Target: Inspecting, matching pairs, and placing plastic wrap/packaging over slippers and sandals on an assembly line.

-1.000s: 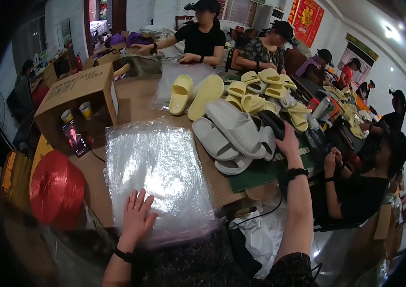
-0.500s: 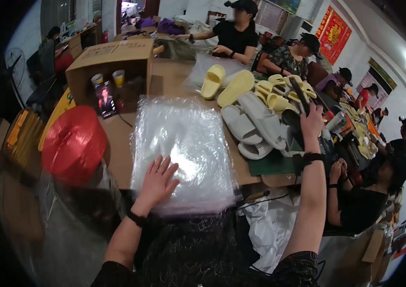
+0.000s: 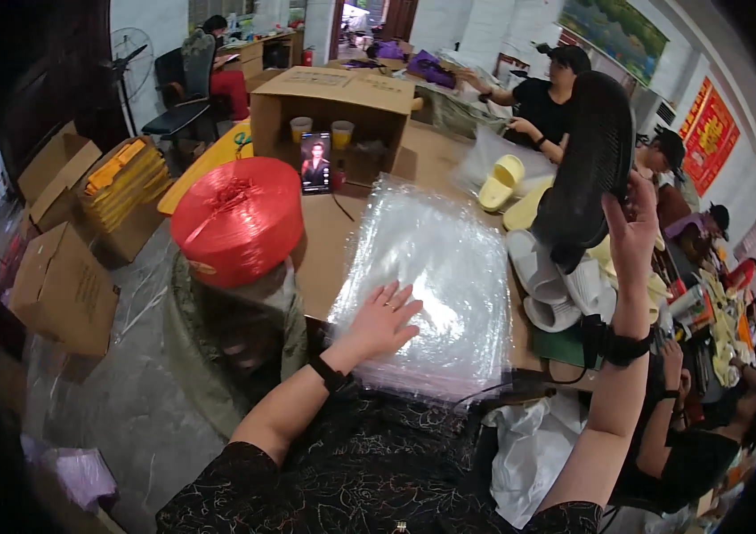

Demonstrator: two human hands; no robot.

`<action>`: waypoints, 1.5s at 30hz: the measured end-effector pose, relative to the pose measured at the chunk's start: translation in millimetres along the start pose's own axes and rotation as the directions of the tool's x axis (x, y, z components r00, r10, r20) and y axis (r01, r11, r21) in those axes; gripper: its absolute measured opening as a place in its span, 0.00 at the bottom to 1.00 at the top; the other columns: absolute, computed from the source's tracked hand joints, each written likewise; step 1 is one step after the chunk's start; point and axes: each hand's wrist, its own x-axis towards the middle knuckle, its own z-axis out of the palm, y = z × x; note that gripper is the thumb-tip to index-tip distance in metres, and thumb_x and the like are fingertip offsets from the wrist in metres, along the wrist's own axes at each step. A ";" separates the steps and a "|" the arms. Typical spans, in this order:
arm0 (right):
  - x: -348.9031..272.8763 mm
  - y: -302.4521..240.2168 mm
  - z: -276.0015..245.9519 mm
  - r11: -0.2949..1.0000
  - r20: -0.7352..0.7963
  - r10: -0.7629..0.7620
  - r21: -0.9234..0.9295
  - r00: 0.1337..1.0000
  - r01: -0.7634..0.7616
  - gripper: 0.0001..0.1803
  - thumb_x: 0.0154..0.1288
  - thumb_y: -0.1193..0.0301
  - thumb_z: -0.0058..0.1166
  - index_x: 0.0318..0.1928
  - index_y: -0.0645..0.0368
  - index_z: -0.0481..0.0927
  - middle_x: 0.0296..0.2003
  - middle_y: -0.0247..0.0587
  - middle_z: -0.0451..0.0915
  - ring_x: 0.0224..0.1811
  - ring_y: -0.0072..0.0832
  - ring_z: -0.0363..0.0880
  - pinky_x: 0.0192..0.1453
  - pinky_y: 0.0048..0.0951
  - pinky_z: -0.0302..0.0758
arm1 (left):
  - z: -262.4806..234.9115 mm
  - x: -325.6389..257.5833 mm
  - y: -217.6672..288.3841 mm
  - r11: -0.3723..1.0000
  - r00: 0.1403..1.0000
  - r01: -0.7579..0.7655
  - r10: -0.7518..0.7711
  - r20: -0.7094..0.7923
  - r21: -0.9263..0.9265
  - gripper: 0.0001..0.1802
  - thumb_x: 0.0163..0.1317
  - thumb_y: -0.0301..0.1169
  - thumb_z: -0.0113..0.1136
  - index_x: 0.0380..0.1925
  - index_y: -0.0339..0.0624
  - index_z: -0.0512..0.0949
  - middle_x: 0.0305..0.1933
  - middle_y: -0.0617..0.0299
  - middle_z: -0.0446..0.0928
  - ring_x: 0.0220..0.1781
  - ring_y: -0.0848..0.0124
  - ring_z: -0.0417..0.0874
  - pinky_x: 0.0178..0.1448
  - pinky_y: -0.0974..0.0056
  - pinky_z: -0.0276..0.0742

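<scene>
Notably, right hand (image 3: 631, 233) gripped a black slipper (image 3: 582, 165) raised over the far-right slipper pile (image 3: 556, 285), while left hand (image 3: 382, 320) lay open, fingers spread, on the clear plastic bag stack (image 3: 431, 276); risk judged: slick top bags sliding off the near table edge (image 3: 324, 258).

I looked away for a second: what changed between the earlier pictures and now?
The right hand, which was reaching into the pile of slippers on the table, has taken a dark slipper in its grip and lifted it well above the pile. The left hand stayed flat on the stack of clear plastic bags; the red twine spool did not move.
</scene>
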 end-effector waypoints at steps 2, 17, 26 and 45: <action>-7.6 -0.1 19.1 0.997 0.051 0.004 0.079 0.999 -0.009 0.20 0.59 0.79 0.59 0.53 0.60 0.76 0.41 0.28 0.70 0.37 0.15 0.70 0.41 0.18 0.68 | -0.9 2.9 1.2 1.000 1.000 0.004 -0.003 0.026 -0.012 0.31 0.68 0.54 0.47 0.68 0.54 0.67 0.76 0.53 0.58 0.78 0.49 0.52 0.80 0.48 0.42; 0.1 -83.3 72.9 0.981 0.226 -0.191 0.010 0.955 0.193 0.22 0.56 0.79 0.55 0.53 0.63 0.77 0.47 0.39 0.72 0.41 0.23 0.72 0.40 0.20 0.68 | -0.5 0.7 -0.9 0.998 0.998 -0.059 0.058 -0.026 -0.030 0.30 0.69 0.51 0.47 0.67 0.52 0.68 0.75 0.50 0.59 0.78 0.49 0.53 0.79 0.48 0.44; 0.0 -55.7 77.4 0.963 0.238 -0.237 0.184 0.942 0.196 0.20 0.57 0.84 0.55 0.51 0.61 0.79 0.49 0.34 0.73 0.36 0.14 0.72 0.34 0.15 0.68 | 4.7 -0.5 -1.6 1.000 1.000 0.004 -0.005 0.016 0.028 0.31 0.70 0.51 0.45 0.70 0.53 0.64 0.77 0.54 0.54 0.79 0.50 0.49 0.79 0.50 0.42; -162.1 40.5 138.2 0.822 0.666 -0.151 -0.326 0.731 0.467 0.17 0.50 0.78 0.56 0.43 0.53 0.79 0.46 0.34 0.76 0.47 0.36 0.75 0.47 0.37 0.76 | 9.9 7.5 -6.3 0.998 0.993 0.056 -0.055 0.101 -0.008 0.36 0.62 0.47 0.53 0.68 0.41 0.64 0.74 0.50 0.60 0.74 0.48 0.59 0.78 0.48 0.50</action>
